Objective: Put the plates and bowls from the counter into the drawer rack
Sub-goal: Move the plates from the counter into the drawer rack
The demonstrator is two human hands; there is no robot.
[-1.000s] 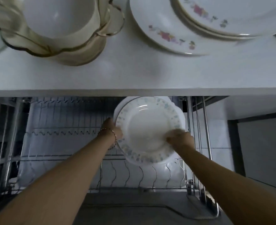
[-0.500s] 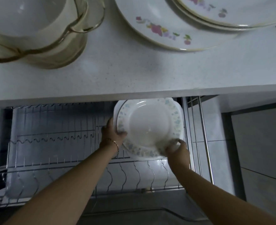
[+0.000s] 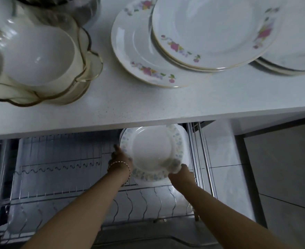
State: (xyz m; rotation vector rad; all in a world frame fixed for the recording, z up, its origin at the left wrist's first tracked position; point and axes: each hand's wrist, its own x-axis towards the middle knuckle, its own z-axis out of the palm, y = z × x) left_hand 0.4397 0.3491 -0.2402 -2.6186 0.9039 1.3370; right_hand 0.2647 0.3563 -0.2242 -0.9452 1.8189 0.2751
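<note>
**Plate [image 3: 152, 153] moves deeper into the drawer rack [image 3: 58, 169]**

Within the last second it has shifted to the far right, upright and tucked under the tabletop [image 3: 148, 105] edge. The left hand [image 3: 120, 156] grips its left rim, and the right hand [image 3: 181, 174] grips its near rim. Release looks close. The floral plates [image 3: 144, 56] and bowls [image 3: 40, 56] wait on the tabletop.

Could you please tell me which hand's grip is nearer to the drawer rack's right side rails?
Right. The right-hand grip holds the plate's lower right rim, beside the rails; the left-hand grip holds its left rim, farther off.
</note>
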